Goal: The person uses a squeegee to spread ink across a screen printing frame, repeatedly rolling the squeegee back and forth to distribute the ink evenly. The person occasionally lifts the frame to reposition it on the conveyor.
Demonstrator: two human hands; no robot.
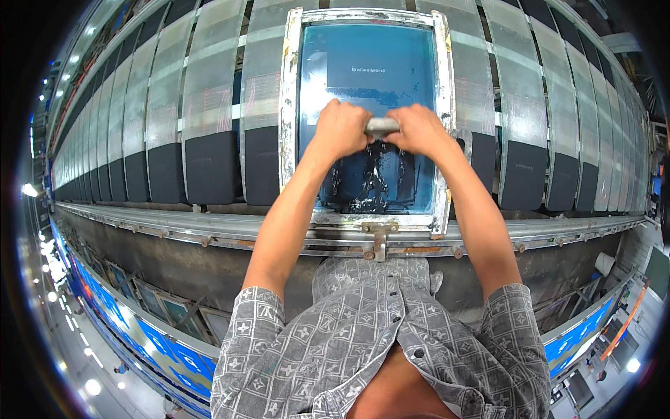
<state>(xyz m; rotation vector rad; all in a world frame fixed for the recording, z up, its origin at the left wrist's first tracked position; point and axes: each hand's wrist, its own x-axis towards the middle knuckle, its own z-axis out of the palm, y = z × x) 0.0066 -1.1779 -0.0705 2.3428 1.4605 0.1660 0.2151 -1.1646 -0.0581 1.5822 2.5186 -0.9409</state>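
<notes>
My left hand and my right hand grip a squeegee from either end, fingers wrapped round its pale grey handle. They hold it over a screen-printing frame with scuffed white sides and a blue mesh, which shows a small pale logo near the top. Dark, glossy ink is smeared across the lower half of the mesh below the squeegee. The lower edge of the squeegee is partly hidden behind my hands and hard to make out.
Long rows of pale pallets, many carrying dark fabric pieces, run to both sides of the frame. A metal rail with a bracket lies along the near edge. A white container is at the lower right.
</notes>
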